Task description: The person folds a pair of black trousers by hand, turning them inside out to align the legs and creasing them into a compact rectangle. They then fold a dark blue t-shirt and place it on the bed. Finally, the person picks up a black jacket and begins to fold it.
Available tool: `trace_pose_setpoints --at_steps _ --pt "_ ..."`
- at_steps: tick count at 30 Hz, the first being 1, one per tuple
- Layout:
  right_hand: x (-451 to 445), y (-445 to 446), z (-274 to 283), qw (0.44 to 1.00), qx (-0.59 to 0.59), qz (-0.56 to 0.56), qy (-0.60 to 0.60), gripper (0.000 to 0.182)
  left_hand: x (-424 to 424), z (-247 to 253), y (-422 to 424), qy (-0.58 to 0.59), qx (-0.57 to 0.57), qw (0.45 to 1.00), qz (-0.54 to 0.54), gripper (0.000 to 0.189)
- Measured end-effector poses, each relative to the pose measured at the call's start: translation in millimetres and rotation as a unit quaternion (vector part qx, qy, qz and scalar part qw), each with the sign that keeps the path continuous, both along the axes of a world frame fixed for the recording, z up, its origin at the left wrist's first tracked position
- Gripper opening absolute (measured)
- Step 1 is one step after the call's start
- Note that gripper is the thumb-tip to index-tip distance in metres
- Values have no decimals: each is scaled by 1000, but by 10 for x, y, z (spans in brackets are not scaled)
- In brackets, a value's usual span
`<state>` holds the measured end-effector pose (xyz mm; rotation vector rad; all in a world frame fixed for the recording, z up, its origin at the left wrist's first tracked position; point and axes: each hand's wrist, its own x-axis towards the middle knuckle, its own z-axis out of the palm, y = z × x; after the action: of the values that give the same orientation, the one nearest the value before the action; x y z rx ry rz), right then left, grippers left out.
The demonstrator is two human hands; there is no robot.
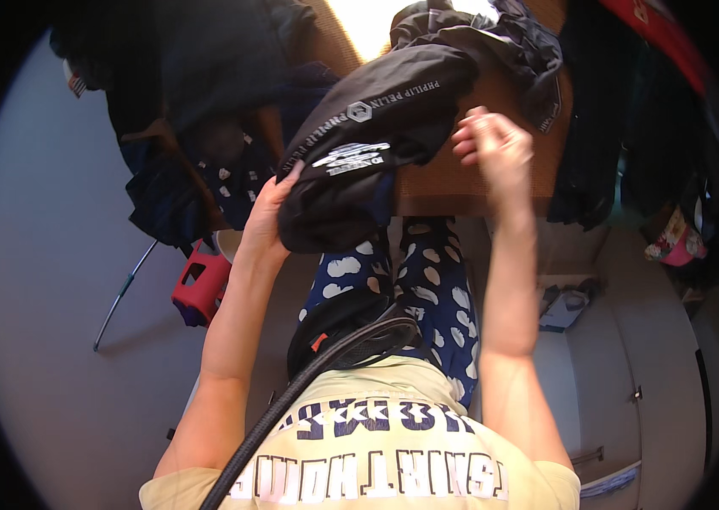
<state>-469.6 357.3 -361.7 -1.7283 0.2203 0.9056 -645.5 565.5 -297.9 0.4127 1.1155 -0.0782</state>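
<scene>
My left hand (270,213) grips the near left edge of a black garment (410,83), thumb on top. The cloth bears pale lettering, a hexagonal emblem and a white print, and it is folded over so its kind is unclear. Its far end lies over the brown woven surface (442,182). To the right of the garment, my right hand (496,140) is raised apart from it, slightly blurred, with loosely bent fingers and nothing visible in them. Behind the garment lies a crumpled dark garment (487,38) with light trim.
Dark clothes (219,70) are heaped at the left, with more dark clothing (595,121) at the right. A red plastic stool (203,280) and a metal pole (123,296) stand on the floor at left. A black braided cable (308,376) crosses my front. White cabinets (659,357) are at right.
</scene>
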Motion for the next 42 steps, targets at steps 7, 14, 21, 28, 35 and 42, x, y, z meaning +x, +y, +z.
trace_pose_setpoints --at_steps 7,14,21,28,35,42 --pt "978 -157 -375 933 -94 -95 -334 47 -331 72 256 -75 -132 980 130 40" --pt "-166 437 -110 778 -59 437 -448 58 -398 255 178 -50 -128 979 151 41" --pt "-104 377 -155 871 32 238 -428 39 -380 869 500 -12 218 948 -233 58" --pt "39 -94 732 894 44 299 -330 36 -579 639 450 76 593 605 -525 65" --pt "-80 -373 1012 893 -6 251 -374 3 -756 434 497 53 717 530 -450 34" --pt "682 480 1468 783 10 154 -602 8 57 1200 1276 3 865 454 -212 31"
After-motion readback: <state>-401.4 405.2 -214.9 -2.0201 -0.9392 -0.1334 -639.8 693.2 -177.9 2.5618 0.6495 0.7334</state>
